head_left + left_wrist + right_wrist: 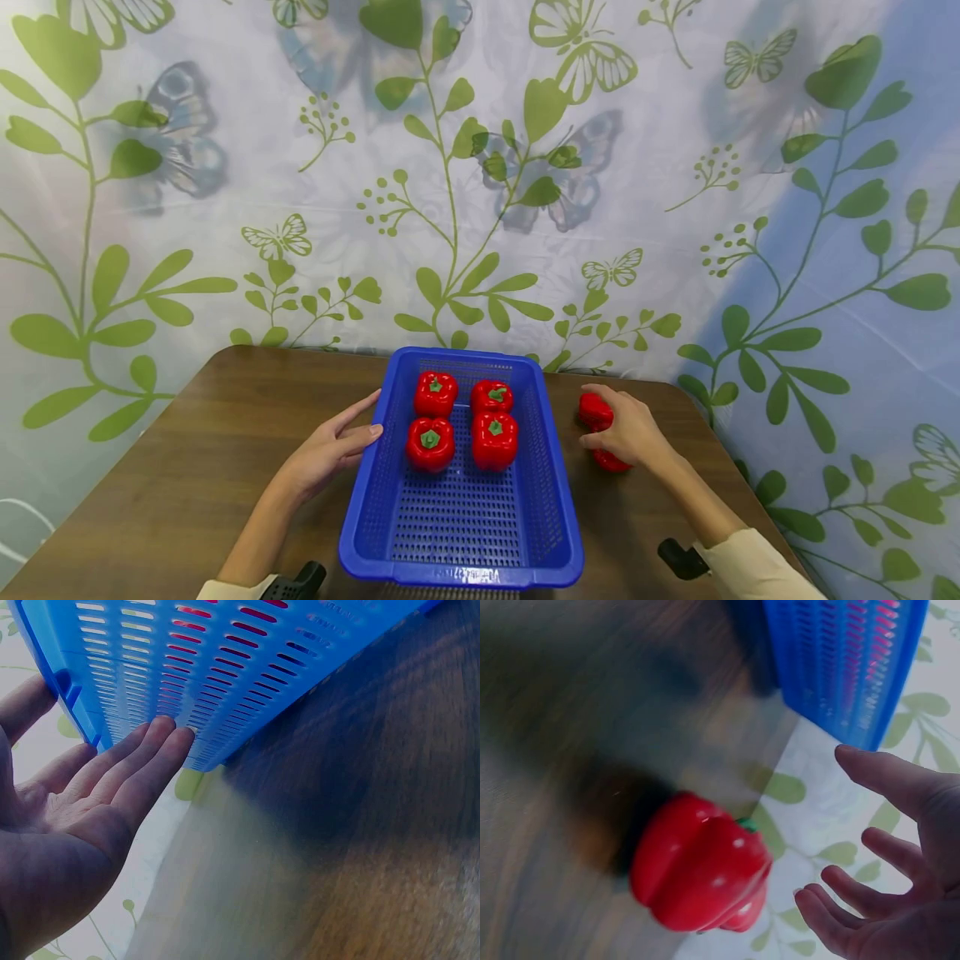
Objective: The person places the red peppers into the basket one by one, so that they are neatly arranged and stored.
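Note:
A blue perforated plastic basket (461, 573) stands on the wooden table with several red bell peppers (430, 444) in its far half. My left hand (326, 454) is at the basket's left side. In the left wrist view, its nearly straight fingers (154, 769) lie against the slotted wall, one digit up at the rim. Right of the basket, my right hand (630, 429) hovers over two more red bell peppers (596, 408), partly hiding them in the head view. From the right wrist, the nearer bell pepper (701, 862) appears apart from the spread fingers, nothing between them.
The brown wooden table (225, 433) extends to both sides of the basket. Behind its back edge hangs a pale curtain (480, 250) printed with green leaves and butterflies. A black device (682, 558) sits at my right wrist.

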